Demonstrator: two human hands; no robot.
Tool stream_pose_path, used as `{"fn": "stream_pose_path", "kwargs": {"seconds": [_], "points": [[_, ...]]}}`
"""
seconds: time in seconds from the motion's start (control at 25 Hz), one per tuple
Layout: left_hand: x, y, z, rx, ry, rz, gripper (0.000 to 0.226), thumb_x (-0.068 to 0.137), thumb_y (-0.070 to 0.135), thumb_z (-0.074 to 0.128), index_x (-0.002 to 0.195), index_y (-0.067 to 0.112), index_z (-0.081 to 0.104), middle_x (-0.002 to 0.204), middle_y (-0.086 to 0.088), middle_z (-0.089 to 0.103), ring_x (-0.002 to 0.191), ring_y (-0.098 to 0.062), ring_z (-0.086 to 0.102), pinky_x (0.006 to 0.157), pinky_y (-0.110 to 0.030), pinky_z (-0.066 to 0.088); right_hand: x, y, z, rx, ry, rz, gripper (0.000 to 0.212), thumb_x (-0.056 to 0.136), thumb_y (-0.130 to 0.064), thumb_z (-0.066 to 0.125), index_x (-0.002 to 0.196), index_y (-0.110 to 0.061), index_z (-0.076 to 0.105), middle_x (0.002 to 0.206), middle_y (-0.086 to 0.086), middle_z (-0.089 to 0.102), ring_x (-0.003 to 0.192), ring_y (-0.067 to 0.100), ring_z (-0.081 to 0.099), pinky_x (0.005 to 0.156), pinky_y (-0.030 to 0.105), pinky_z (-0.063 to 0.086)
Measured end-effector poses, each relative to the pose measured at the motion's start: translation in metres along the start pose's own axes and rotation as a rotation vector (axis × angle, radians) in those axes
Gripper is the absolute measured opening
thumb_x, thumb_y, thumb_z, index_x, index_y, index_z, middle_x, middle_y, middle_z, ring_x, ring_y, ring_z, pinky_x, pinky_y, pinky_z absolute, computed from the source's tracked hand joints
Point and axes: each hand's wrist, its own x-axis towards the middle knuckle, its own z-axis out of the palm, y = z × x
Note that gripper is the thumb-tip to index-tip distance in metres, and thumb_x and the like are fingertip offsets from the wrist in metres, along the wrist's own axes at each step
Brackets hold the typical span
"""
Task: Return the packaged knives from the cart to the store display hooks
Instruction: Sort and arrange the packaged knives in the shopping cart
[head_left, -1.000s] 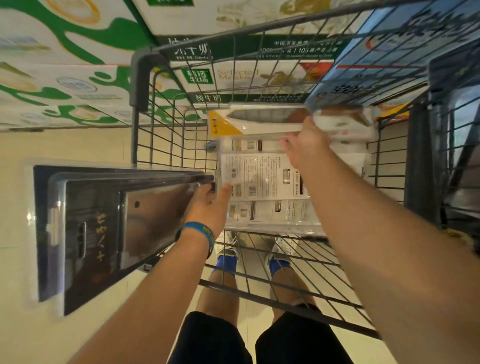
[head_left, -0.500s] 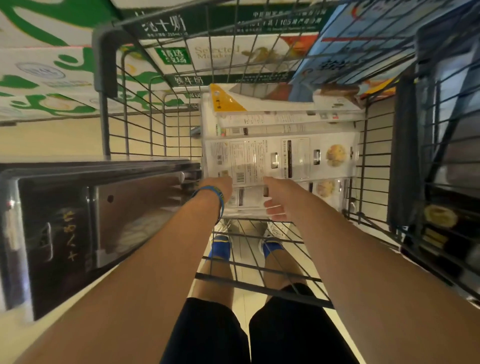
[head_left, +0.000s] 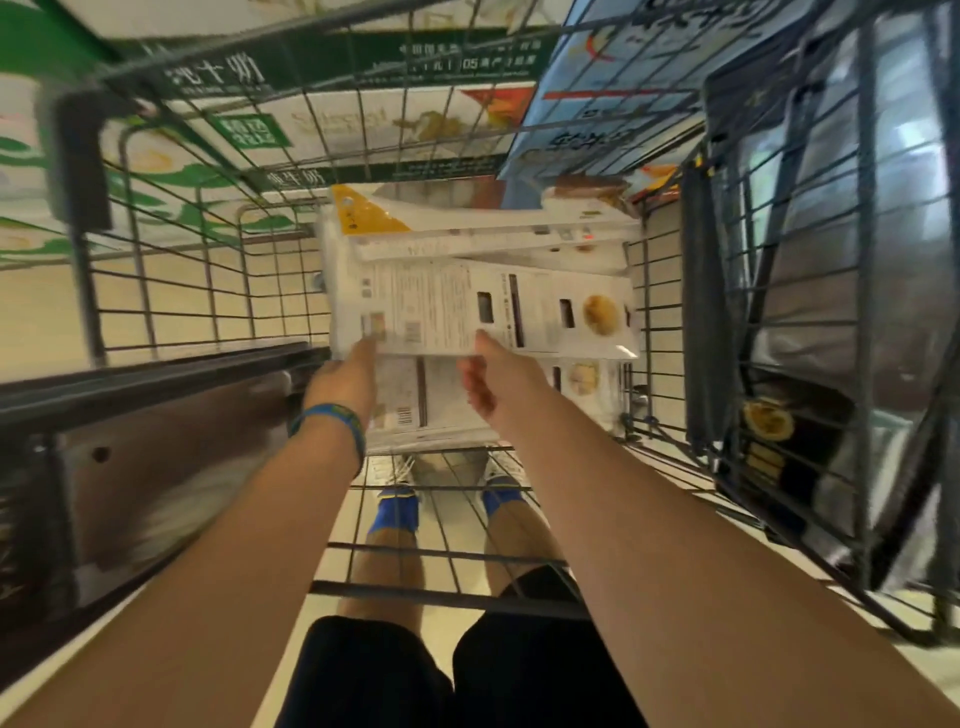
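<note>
Several white packaged knives are stacked in the wire cart (head_left: 156, 291). The top white knife package (head_left: 441, 306) lies back side up and slightly raised. My right hand (head_left: 491, 382) pinches its near edge, thumb on top and fingers beneath. My left hand (head_left: 345, 376), with a blue wristband, keeps hold of a large black knife package (head_left: 156, 467) that sticks out to the left, blurred; its fingertips also touch the white package's near left corner. A yellow-cornered knife package (head_left: 374, 218) lies at the far end of the stack.
Green-and-white cartons (head_left: 322, 119) and a blue box (head_left: 613, 88) show beyond the cart's far wall. Dark packaged goods (head_left: 831, 322) hang outside the right cart wall. My legs and blue socks (head_left: 392, 512) are visible through the cart's wire bottom.
My right hand left the far yellow-cornered package, came back to the stack's near edge and took hold of the top white package. My left hand moved onto that package's corner.
</note>
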Motion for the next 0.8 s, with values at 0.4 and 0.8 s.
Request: {"fn": "stream_pose_path", "kwargs": {"seconds": [0.4, 0.8], "points": [[-0.017, 0.012, 0.001, -0.600, -0.145, 0.301, 0.062, 0.086, 0.075, 0.035, 0.139, 0.041, 0.038, 0.127, 0.014, 0.051, 0.125, -0.015, 0.054, 0.102, -0.042, 0.046, -0.052, -0.033, 0.000, -0.065, 0.068, -0.158, 0.027, 0.098, -0.028, 0.056, 0.073, -0.021, 0.061, 0.041, -0.011, 0.049, 0.036, 0.002, 0.052, 0.043, 0.018, 0.036], [-0.038, 0.033, -0.023, -0.513, -0.232, 0.551, 0.064, 0.060, 0.061, 0.062, 0.111, 0.023, 0.056, 0.126, -0.004, 0.066, 0.122, -0.019, 0.060, 0.093, -0.032, 0.050, -0.104, -0.057, -0.028, 0.106, -0.109, -0.061, 0.033, 0.090, -0.029, 0.065, 0.059, -0.024, 0.057, 0.038, -0.010, 0.036, 0.034, 0.002, 0.045, 0.038, 0.010, 0.030]]}}
